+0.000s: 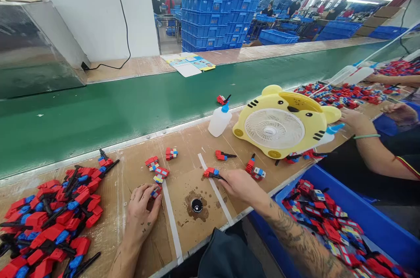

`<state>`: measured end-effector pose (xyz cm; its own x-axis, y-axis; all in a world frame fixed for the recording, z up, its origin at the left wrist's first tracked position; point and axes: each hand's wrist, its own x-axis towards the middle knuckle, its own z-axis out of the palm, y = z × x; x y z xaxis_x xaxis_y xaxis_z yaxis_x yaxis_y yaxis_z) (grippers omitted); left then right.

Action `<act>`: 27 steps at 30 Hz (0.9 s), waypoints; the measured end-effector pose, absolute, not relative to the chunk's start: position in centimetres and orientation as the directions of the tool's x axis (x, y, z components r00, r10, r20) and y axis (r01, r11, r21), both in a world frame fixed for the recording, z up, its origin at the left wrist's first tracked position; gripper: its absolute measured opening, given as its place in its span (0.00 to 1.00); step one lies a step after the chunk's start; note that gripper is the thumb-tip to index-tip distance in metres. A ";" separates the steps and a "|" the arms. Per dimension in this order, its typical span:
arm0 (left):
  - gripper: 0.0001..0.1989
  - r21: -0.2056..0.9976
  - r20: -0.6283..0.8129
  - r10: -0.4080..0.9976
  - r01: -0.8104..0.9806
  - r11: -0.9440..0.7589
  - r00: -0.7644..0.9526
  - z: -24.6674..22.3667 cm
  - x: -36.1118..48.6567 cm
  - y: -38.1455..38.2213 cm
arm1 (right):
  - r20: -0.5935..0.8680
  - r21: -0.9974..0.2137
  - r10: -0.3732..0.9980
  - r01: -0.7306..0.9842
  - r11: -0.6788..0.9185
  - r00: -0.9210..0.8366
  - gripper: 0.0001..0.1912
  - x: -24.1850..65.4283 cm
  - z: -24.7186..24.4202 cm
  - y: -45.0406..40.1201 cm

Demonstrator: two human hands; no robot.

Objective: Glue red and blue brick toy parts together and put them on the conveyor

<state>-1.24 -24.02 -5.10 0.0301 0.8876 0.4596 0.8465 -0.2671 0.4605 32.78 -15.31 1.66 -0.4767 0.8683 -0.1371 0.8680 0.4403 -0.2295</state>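
Note:
My left hand (142, 210) is closed round a small red and blue piece (156, 191) on the brown worktop. Just beyond it sit several red pieces with white and yellow parts (161, 174). With its fingers pinched together, my right hand (239, 185) holds a red and blue piece with a black rod (211, 172) above the white tape strip. A similar piece (224, 155) lies farther back, and two joined-looking pieces (255, 169) are right of it. Between my hands is a small round black cup of liquid (197, 205) with wet spots around it.
A heap of red parts (49, 221) covers the left. Ahead are a white bottle (219, 120), a yellow animal-shaped fan (274, 127) and a green conveyor belt (98, 114). A blue bin (377, 221) holds pieces at the right, near another person's arm (377, 142).

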 end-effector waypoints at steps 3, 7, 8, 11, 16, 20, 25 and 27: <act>0.11 0.453 0.474 0.880 0.848 -0.276 0.034 -5.2 -1.2 -24.0 | -0.067 -0.341 0.901 0.859 0.382 -0.428 0.16 33.3 -0.6 -18.8; 0.10 0.458 0.476 0.879 0.845 -0.274 0.027 -5.1 -1.1 -23.7 | 0.009 -0.570 0.962 0.789 0.228 -0.271 0.17 34.7 -2.5 -21.9; 0.10 0.460 0.476 0.879 0.845 -0.274 0.026 -5.1 -1.1 -23.6 | 0.012 -0.596 0.970 0.778 0.201 -0.242 0.16 35.1 -2.5 -22.0; 0.09 0.455 0.492 0.870 0.843 -0.286 0.030 -5.1 -1.0 -23.4 | 0.029 -0.601 0.976 0.777 0.188 -0.214 0.14 36.5 -1.6 -20.3; 0.10 0.416 0.543 0.837 0.846 -0.334 0.064 -5.4 -1.2 -23.3 | 0.090 -0.484 0.912 0.783 0.391 -0.400 0.12 38.0 0.8 -13.3; 0.11 0.400 0.556 0.828 0.849 -0.345 0.075 -5.9 -1.6 -23.5 | 0.073 -0.334 0.821 0.762 0.555 -0.566 0.09 38.2 1.2 -9.3; 0.12 0.414 0.538 0.841 0.853 -0.318 0.053 -6.5 -1.7 -23.6 | -0.066 -0.194 0.803 0.797 0.572 -0.593 0.09 38.1 0.4 -8.5; 0.12 0.423 0.534 0.845 0.852 -0.307 0.040 -6.5 -1.7 -23.5 | -0.069 -0.194 0.810 0.804 0.562 -0.582 0.08 38.1 0.0 -8.8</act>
